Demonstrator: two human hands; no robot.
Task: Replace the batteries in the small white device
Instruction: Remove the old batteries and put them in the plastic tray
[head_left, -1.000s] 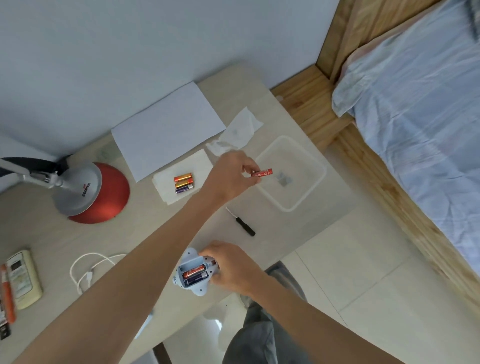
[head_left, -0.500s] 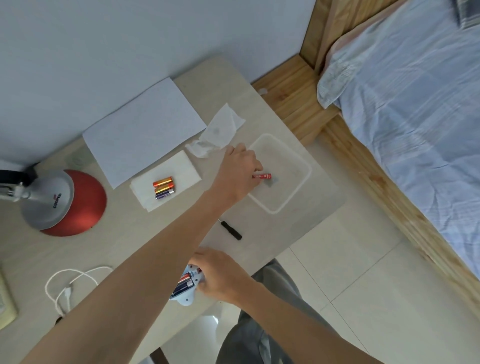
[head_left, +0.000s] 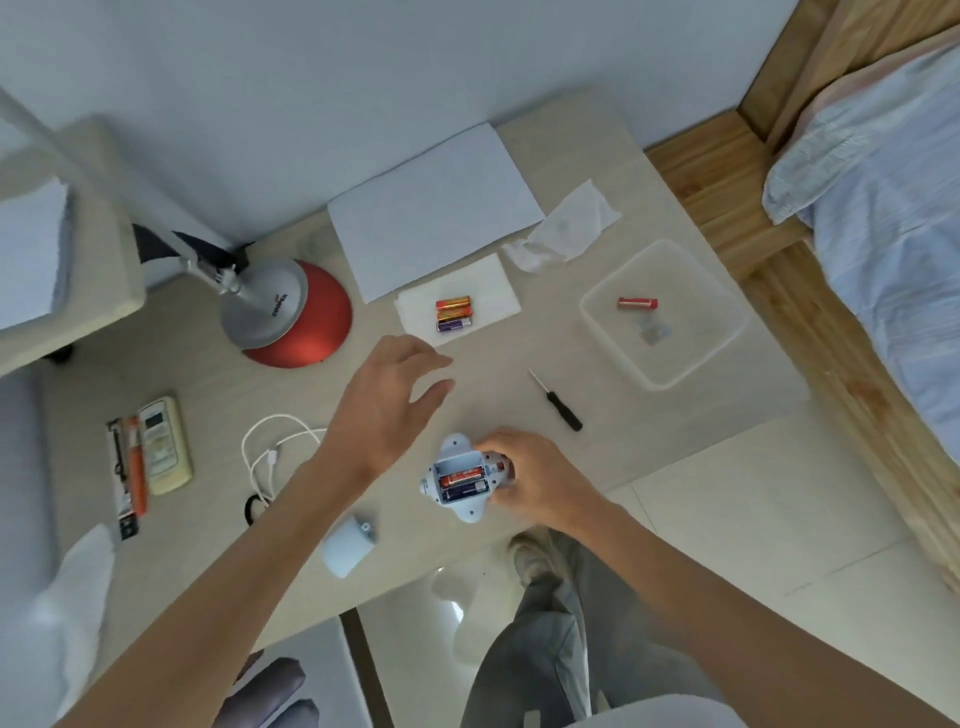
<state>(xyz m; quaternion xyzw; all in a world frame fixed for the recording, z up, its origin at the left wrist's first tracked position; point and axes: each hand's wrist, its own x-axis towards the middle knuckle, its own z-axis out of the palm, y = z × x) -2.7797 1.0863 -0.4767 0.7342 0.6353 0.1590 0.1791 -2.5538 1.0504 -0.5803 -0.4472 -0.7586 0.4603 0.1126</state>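
Here, the small white device (head_left: 453, 451) is being gripped at the near edge of the pale desk (head_left: 675, 415) by the right hand (head_left: 530, 480), whose fingers are being curled round its right side. The device is being kept with its battery compartment uncovered and turned upward, and two cells are sitting in it side by side: a red battery (head_left: 464, 475) and, just nearer the person, a dark battery (head_left: 466, 488). The left hand (head_left: 387, 410) is being held wide and loose above the desk, fingers spread and nothing being grasped, between the device and a folded tissue (head_left: 493, 291). On that tissue three loose batteries (head_left: 454, 314) are lying close together in a row, two orange and one purple. To the right, well apart from the device, a second red battery (head_left: 638, 303) is being held in a clear plastic tub (head_left: 701, 291), along with a small blurred piece that cannot be made out. A black-handled screwdriver (head_left: 556, 400) is lying on the desk between the tub and the device. Farther back, a sheet of white paper (head_left: 434, 208) and a crumpled tissue (head_left: 569, 228) are lying near the wall. To the left, a red and silver lamp base (head_left: 291, 312), a cream remote control (head_left: 163, 447) and a coiled white cable (head_left: 272, 457) are resting on the desk, and a rounded white object (head_left: 343, 545) is lying just beside the left forearm.
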